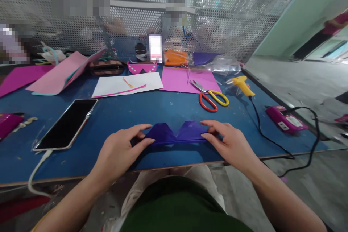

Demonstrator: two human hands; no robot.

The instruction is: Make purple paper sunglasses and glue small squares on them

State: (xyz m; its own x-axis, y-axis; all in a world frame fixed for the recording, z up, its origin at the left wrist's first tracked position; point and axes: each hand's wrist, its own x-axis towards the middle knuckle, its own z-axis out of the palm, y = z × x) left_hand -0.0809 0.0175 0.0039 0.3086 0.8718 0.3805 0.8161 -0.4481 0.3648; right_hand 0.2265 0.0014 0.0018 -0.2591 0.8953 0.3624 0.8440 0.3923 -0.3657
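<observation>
At lower centre of the frame, near the front edge of the worktop, lies a folded purple paper piece, two peaks with a notch at the middle, long axis running left to right. Key relation: it spans the gap between the two hands, directly in line with both, one at each end; neither hand is clearly nearer. Left hand: nearly closed, thumb and fingertips pinching the left end. Right hand: likewise, thumb and fingers on the right end. Notch sits about midway between them, untouched. Outward from there: scissors just above the right hand, handles toward the lower right, blades over a pink-violet sheet; judged the nearest obstacle to an upward shift. A yellow glue gun is farther right, its black cord looping down past the right forearm, a possible snag. Beside the left hand, a dark-screened phone lies aslant, cable attached. Upper centre: white sheet bearing pink strips, pink mask-like cutout beyond.
</observation>
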